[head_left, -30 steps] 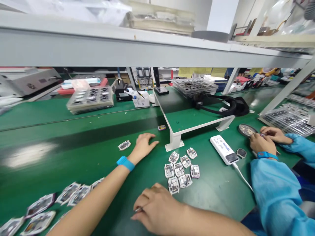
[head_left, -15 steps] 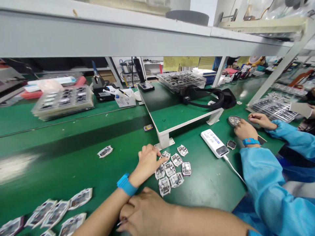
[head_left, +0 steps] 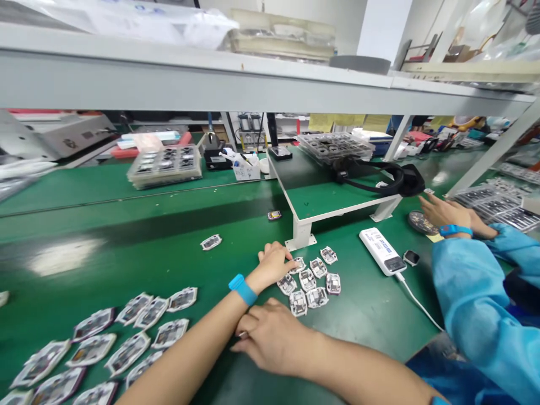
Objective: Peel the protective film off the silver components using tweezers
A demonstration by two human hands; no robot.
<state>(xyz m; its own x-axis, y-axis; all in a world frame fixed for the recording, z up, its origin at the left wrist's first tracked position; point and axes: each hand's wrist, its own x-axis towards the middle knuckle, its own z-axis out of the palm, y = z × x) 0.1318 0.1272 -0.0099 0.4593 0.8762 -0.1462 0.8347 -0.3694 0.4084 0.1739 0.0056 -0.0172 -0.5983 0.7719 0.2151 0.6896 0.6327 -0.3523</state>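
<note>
My left hand (head_left: 275, 265), with a blue band on its wrist, reaches over the green bench. Its thumb and curled fingers are at the edge of a small white watch case (head_left: 299, 264) with electronics inside. That piece sits at the back of a cluster of similar watch cases (head_left: 307, 279). Nearer to me, below the left forearm, my right hand (head_left: 276, 338) is closed, knuckles up. A tiny shiny bit shows at its fingers; whether it is held or worn I cannot make out. More watch cases (head_left: 127, 352) lie in rows at the lower left.
A raised green stand (head_left: 312, 209) carries a black headset (head_left: 396, 179) and a parts tray (head_left: 335, 147). A white power bank (head_left: 379, 250) with a cable lies right of the cluster. A co-worker's hands (head_left: 453, 216) are at a round dish (head_left: 422, 223). A shelf (head_left: 253, 90) spans overhead.
The view has swung left, showing more watch cases at lower left. My left hand stays at the same case; my right hand stays closed beside it. The co-worker's hands have shifted over the dish.
</note>
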